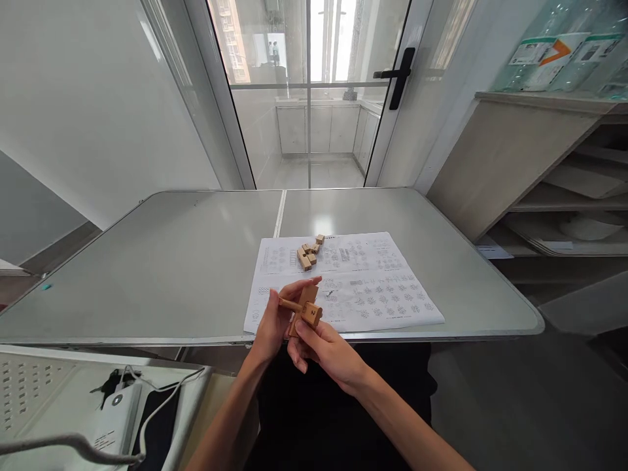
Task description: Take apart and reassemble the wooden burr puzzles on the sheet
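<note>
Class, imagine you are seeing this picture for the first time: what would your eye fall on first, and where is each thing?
First come the left hand and right hand, meeting at the near edge of the grey table and together holding joined wooden pieces. Behind them a printed sheet lies on the table, with a small cluster of loose wooden blocks near its far edge. Beyond stands a bright glass door.

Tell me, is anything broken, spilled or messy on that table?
Nothing stands out. The paper sheet lies flat on the table, loose wooden blocks sit clustered on it, and the left hand and right hand hold a wooden puzzle together. No spill or damage shows.
</note>
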### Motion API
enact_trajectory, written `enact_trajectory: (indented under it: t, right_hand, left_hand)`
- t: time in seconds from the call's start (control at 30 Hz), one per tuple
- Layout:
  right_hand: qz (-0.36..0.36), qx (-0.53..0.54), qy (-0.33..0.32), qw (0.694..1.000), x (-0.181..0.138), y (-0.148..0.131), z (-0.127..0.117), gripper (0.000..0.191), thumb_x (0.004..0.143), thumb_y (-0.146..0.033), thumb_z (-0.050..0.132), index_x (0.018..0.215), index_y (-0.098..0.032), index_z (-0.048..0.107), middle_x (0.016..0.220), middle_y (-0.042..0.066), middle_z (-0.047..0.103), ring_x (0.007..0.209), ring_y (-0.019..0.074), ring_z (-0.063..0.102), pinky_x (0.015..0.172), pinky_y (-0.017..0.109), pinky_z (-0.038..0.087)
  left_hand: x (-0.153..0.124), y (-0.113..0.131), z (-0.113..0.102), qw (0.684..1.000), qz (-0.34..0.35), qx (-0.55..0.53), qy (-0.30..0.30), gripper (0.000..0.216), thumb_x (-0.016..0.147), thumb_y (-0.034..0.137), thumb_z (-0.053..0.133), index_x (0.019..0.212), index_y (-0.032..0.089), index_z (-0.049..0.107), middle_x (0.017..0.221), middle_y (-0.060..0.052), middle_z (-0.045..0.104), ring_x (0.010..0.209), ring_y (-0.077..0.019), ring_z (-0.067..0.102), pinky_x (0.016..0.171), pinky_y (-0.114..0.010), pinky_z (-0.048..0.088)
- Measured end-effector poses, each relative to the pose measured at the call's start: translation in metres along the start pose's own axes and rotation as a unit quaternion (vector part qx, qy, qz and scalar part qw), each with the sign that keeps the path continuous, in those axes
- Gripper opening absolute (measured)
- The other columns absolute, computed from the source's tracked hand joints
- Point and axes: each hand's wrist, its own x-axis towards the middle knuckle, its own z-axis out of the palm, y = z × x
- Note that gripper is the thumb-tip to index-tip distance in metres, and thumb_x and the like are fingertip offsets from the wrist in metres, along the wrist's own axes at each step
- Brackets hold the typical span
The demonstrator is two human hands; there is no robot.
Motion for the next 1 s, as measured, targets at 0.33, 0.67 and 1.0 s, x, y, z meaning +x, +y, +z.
enact_trajectory:
  t: [0.33,0.67,1.0]
  right_hand:
    - [-0.075,-0.141,-0.002,0.987,-0.003,0.000,-0.004,0.048,0.106,-0.059,0.045,0.079,-0.021,0.054,0.061,-0.004,0.051,0.052,0.0103,0.040,0.060,0.029,0.036]
    - [-0.078,-0.158,0.002,0.984,-0.002,-0.002,0.006,0.056,0.105,-0.062,0.046,0.070,-0.020,0.060,0.055,-0.003,0.050,0.050,0.0113,0.044,0.060,0.029,0.040]
    - [-0.071,-0.150,0.025,0.986,-0.015,-0.020,-0.004,0.044,0.104,-0.059,0.050,0.094,-0.018,0.062,0.066,-0.001,0.061,0.053,0.0118,0.051,0.059,0.029,0.043]
  left_hand:
    - [0.000,0.011,-0.002,0.998,-0.011,-0.030,-0.062,0.058,0.102,0.066,0.037,0.134,0.029,0.066,0.155,-0.009,0.053,0.136,-0.0364,0.055,0.109,-0.052,0.049]
    - [0.000,0.015,0.001,0.994,-0.028,-0.068,-0.081,0.054,0.099,0.065,0.044,0.133,0.027,0.062,0.146,-0.014,0.059,0.109,-0.0328,0.071,0.098,-0.053,0.056]
    - [0.003,0.005,-0.001,0.994,-0.059,-0.066,-0.058,0.070,0.097,0.077,0.036,0.136,0.025,0.062,0.141,-0.013,0.064,0.125,-0.0337,0.064,0.105,-0.050,0.051]
